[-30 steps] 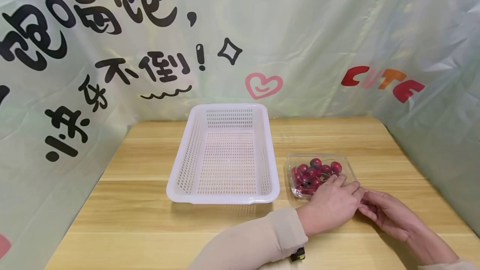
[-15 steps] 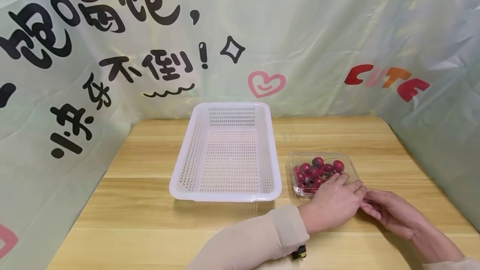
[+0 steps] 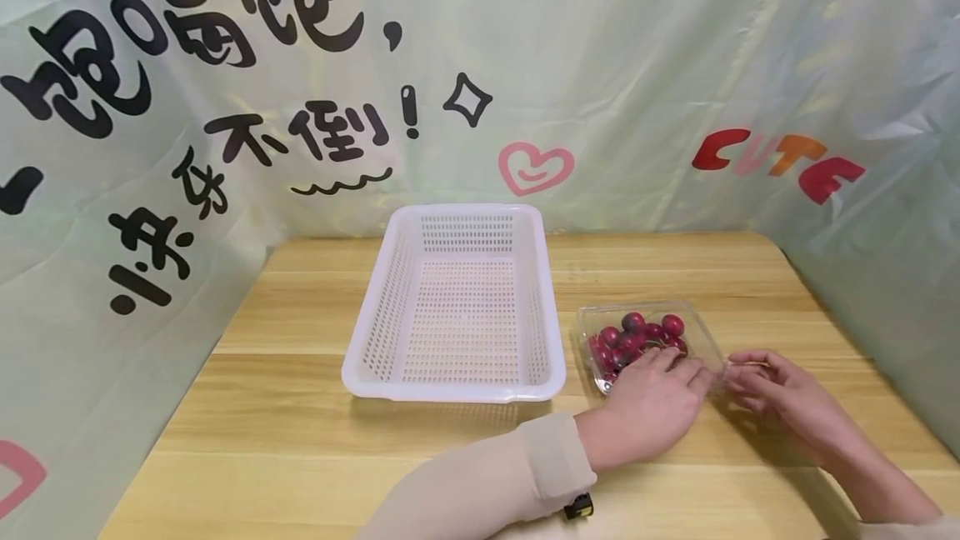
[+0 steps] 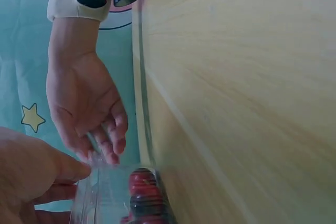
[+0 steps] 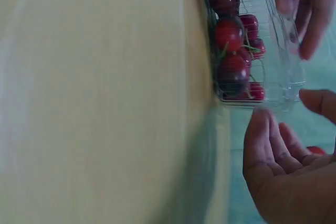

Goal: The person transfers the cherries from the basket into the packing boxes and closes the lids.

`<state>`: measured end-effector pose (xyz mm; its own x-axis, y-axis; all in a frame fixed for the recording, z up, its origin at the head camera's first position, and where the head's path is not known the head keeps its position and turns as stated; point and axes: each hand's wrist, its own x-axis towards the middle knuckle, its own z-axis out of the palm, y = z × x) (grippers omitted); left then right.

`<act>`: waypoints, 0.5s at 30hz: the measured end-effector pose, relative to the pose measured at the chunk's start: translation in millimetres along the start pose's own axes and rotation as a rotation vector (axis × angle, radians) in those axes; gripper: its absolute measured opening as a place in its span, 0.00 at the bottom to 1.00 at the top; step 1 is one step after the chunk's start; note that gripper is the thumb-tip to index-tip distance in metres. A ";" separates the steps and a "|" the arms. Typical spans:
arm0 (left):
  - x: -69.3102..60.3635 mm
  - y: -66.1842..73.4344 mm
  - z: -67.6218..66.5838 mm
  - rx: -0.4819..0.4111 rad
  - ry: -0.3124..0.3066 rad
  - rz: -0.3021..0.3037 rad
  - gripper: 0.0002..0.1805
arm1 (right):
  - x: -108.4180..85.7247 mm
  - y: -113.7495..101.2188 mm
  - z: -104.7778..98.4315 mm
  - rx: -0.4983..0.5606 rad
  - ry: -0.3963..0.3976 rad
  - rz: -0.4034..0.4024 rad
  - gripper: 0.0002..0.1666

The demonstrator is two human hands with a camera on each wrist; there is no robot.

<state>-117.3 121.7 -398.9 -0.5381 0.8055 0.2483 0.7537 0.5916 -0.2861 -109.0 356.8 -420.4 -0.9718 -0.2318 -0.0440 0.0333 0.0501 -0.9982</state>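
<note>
A clear plastic box (image 3: 703, 342) of dark red cherries (image 3: 633, 323) sits to the right of a white basket. My left hand (image 3: 652, 407) holds its near side. The thumb (image 4: 73, 169) lies at one side of the box's edge and the fingers reach over the top. At the right end, my right hand (image 3: 795, 407) has its fingertips at the box's corner. In the right wrist view, its thumb (image 5: 317, 102) and bent fingers (image 5: 260, 129) stand apart beside the box's end. Part of the cherries is hidden under my left hand.
The white perforated plastic basket (image 3: 551, 340) stands left of the box, with nothing in it. A wooden table (image 3: 247, 423) carries both. Pale fabric (image 3: 622, 65) with printed lettering closes off the back and sides.
My right hand has shifted up at the box's corner, its fingers more spread. My left hand has slid slightly left. The box has turned a little, and the head view has shifted slightly.
</note>
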 end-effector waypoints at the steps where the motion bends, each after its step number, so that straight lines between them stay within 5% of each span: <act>1: -2.0 -1.7 -0.7 -0.003 -0.004 -0.004 0.21 | -0.1 -2.0 2.0 -0.111 0.032 -0.050 0.18; 7: -15.0 -10.6 -9.4 -0.009 -0.009 -0.005 0.23 | -0.6 -10.5 19.0 -0.692 0.182 -0.369 0.32; 11: -23.6 -17.2 -21.8 -0.011 0.021 0.018 0.25 | 0.3 -12.1 26.6 -0.883 0.225 -0.528 0.33; 15: -36.4 -30.2 -37.5 -0.039 0.002 0.024 0.28 | 1.1 -12.0 29.8 -0.986 0.245 -0.573 0.29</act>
<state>-106.4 73.3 -364.6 -0.5187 0.8195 0.2437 0.7809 0.5701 -0.2554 -103.5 327.0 -409.7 -0.8084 -0.2772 0.5193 -0.5166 0.7571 -0.4000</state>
